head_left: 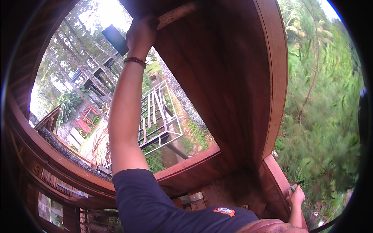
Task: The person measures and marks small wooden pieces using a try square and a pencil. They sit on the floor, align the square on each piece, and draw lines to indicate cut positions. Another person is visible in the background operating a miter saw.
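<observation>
My left arm reaches up high, a beaded bracelet on its wrist. My left hand [142,34] is closed at the top of the opening, in shadow and glare. A dark blue-green rectangular block [115,40] juts out on its left. On its other side runs a pale wooden strip [176,14]. What the fingers grip is hidden. Low at the right, my right hand [297,197] closes round a small green-and-black tool [293,189], its kind unclear. That hand is beside a reddish wooden beam [278,176].
A broad dark wooden panel [217,73] slants overhead, bordered by a lighter curved board [275,77]. Below the opening runs a wooden sill [190,165]. Outside stand a metal frame [159,116], tree trunks [178,87] and red chairs [87,118]. Green foliage [318,128] fills the right side.
</observation>
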The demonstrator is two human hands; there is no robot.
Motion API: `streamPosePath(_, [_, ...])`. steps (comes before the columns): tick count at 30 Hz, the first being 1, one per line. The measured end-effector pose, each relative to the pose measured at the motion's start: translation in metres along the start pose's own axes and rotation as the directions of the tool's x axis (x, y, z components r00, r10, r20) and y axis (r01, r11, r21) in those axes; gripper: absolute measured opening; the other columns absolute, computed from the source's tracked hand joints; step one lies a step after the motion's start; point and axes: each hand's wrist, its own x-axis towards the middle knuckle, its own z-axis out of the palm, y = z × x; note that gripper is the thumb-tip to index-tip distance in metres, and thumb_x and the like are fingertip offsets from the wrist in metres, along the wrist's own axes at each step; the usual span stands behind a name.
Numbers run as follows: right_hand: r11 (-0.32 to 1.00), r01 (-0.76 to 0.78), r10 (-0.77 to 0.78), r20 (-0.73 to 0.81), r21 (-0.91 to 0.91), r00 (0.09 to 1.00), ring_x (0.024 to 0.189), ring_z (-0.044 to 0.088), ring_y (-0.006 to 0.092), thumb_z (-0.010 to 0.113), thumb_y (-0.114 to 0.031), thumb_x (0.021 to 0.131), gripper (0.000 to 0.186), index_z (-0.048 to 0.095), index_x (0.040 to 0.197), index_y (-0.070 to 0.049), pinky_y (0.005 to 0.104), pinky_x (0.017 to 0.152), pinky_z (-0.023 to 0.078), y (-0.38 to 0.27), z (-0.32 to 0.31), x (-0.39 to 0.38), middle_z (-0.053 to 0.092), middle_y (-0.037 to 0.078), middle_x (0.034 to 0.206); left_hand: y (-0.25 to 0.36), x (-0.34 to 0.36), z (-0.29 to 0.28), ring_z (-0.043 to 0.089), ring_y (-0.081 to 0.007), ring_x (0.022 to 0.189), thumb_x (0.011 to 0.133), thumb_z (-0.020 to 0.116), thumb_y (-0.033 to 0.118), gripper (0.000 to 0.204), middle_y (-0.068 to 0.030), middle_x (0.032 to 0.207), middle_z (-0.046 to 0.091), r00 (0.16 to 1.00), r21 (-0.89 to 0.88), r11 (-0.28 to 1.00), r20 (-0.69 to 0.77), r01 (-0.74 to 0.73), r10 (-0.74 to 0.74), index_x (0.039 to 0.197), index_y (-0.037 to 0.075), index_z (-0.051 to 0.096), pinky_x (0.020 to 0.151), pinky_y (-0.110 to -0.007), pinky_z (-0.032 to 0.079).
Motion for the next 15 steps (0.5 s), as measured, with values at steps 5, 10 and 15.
streamPosePath(5, [1.0, 0.018, -0.017, 0.021, -0.021, 1.0, 0.091, 0.068, 0.0345, 0.091, -0.024, 0.048, 0.076, 0.047, 0.108, -0.006, 0.0419, 0.08, 0.057, 0.0, 0.003, 0.003, 0.066, 0.015, 0.101, -0.004, 0.003, 0.005, 0.063, -0.034, 0.106, 0.09, 0.065, 0.034, 0.021, -0.0118, 0.115, 0.064, 1.0, 0.018, 1.0, 0.021, 0.008, -0.008, 0.107, 0.024, 0.072, 0.089, -0.045, 0.052])
streamPosePath(10, [0.999, 0.024, -0.022, 0.06, -0.035, 0.998, 0.094, 0.068, 0.0331, 0.092, -0.029, 0.052, 0.075, 0.047, 0.109, -0.007, 0.0412, 0.081, 0.057, 0.002, 0.002, 0.006, 0.066, 0.015, 0.104, -0.004, 0.003, 0.006, 0.062, -0.0337, 0.107, 0.09, 0.064, 0.034, 0.023, -0.0125, 0.115, 0.064, 1.0, -0.017, 1.0, 0.016, 0.012, -0.012, 0.108, 0.023, 0.072, 0.09, -0.045, 0.051])
streamPosePath(15, [0.999, 0.045, -0.044, 0.095, -0.008, 0.995, 0.098, 0.067, 0.0349, 0.086, -0.032, 0.059, 0.07, 0.05, 0.112, -0.004, 0.043, 0.084, 0.055, -0.002, -0.014, -0.003, 0.067, 0.018, 0.103, -0.01, 0.003, 0.006, 0.063, -0.0356, 0.106, 0.09, 0.062, 0.032, 0.024, -0.0134, 0.114, 0.065, 0.999, -0.101, 0.994, -0.025, -0.039, 0.037, 0.107, 0.019, 0.072, 0.091, -0.045, 0.05])
